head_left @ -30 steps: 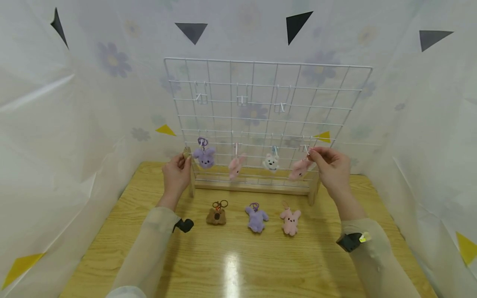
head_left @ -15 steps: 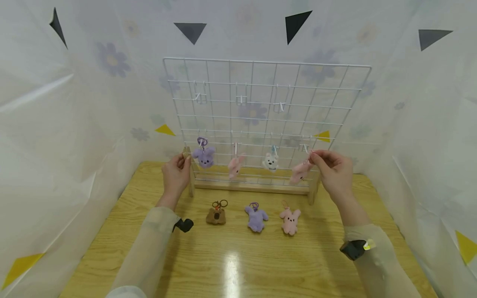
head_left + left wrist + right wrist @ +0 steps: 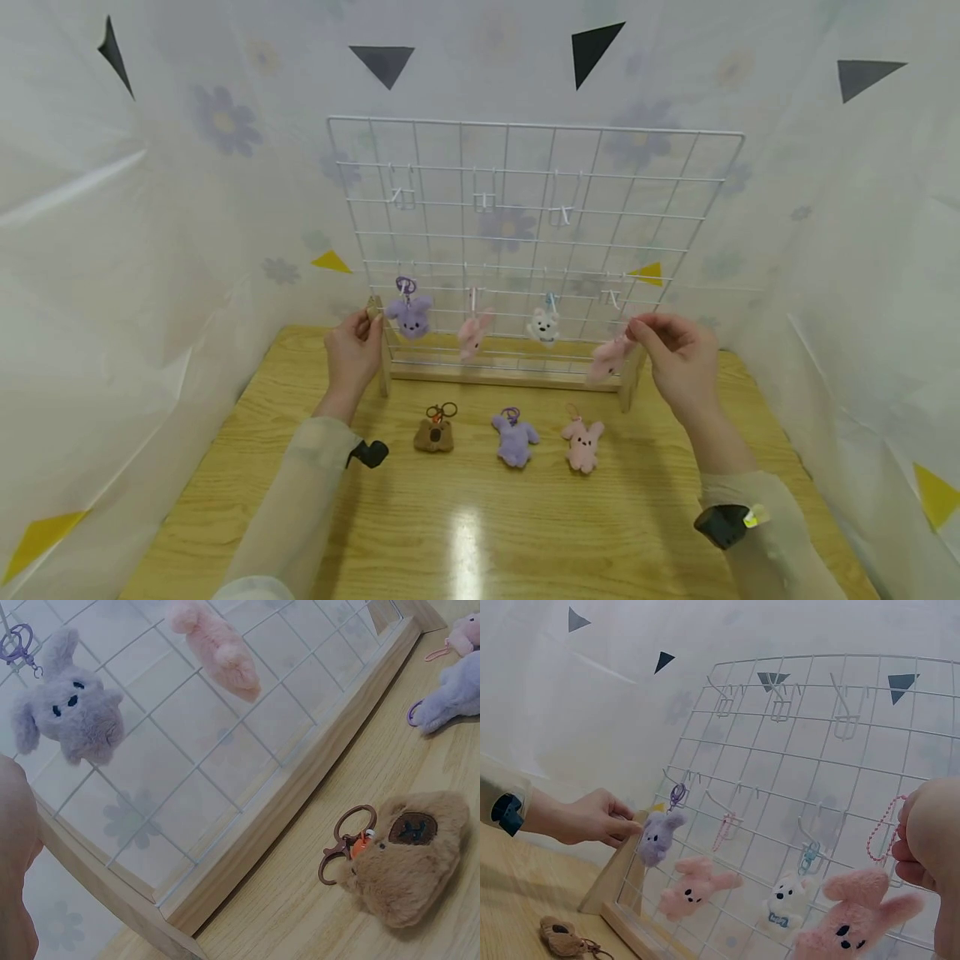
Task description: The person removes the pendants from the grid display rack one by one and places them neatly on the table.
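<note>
My right hand (image 3: 678, 358) pinches the pink bead chain (image 3: 871, 841) of a pink bunny plush keychain (image 3: 855, 919). The bunny dangles below the fingers in front of the white wire grid (image 3: 510, 125), and a bare hook (image 3: 613, 298) sits just above it. With my left hand (image 3: 352, 354) I grip the top of the grid stand's left wooden post (image 3: 385, 358). On the lower hooks hang a purple plush (image 3: 409, 317), another pink bunny (image 3: 474, 335) and a white bear plush (image 3: 543, 326).
On the wooden table (image 3: 420, 533), before the stand, lie a brown plush keychain (image 3: 434, 436), a purple plush (image 3: 513, 440) and a pink bunny (image 3: 582, 446). Bare hooks (image 3: 484, 200) stick out from the upper grid. Pale sheeting (image 3: 225, 192) surrounds the table on the sides and back.
My right hand has moved down and a little to the right, carrying the pink bunny away from the rightmost lower hook. The left hand stays on the post.
</note>
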`<move>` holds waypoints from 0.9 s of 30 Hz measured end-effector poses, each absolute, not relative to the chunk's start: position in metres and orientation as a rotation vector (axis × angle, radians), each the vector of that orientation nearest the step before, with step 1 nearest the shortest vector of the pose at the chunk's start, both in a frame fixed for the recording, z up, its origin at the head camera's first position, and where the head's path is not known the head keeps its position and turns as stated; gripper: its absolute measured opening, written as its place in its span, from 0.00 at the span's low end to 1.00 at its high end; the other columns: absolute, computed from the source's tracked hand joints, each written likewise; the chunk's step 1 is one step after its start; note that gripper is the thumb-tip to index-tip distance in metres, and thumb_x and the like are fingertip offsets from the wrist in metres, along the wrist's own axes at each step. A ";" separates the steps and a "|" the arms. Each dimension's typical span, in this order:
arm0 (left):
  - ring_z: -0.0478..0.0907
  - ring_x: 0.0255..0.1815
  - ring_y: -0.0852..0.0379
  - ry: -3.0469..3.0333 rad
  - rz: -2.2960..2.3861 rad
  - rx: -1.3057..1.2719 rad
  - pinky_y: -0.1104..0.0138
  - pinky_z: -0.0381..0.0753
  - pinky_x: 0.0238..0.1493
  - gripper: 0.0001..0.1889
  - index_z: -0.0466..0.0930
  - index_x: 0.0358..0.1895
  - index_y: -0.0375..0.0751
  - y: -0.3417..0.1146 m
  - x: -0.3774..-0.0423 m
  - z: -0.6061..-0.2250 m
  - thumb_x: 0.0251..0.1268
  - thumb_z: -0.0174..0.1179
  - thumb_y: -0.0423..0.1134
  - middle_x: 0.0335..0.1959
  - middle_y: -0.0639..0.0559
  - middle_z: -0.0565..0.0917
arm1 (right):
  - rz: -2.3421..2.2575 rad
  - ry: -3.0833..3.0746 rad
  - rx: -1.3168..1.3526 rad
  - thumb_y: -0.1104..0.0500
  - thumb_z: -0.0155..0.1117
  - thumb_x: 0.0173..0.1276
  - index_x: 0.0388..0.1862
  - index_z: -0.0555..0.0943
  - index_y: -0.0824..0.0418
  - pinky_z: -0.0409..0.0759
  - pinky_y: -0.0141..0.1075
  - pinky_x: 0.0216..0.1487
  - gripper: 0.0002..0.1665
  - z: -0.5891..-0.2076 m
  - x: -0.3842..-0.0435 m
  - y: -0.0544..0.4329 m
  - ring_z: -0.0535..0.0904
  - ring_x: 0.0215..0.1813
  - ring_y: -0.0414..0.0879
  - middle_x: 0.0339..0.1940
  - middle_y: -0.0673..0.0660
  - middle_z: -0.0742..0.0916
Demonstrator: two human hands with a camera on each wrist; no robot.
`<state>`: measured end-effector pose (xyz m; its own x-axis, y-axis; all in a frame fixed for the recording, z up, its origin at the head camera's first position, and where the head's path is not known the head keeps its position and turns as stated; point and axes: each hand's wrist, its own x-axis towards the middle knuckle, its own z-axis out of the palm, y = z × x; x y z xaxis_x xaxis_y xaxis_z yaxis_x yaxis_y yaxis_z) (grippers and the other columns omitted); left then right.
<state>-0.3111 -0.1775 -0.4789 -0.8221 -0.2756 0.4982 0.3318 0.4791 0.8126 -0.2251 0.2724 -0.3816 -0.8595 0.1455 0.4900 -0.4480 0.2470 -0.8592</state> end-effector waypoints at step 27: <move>0.90 0.49 0.41 -2.159 -1.379 -0.025 0.65 0.90 0.48 0.15 0.85 0.56 0.24 -0.178 -0.310 -0.478 0.78 0.64 0.34 0.48 0.30 0.88 | 1.811 -2.008 0.455 0.74 0.64 0.76 0.44 0.81 0.82 0.88 0.29 0.50 0.07 -0.403 -0.183 0.291 0.88 0.41 0.48 0.38 0.63 0.90</move>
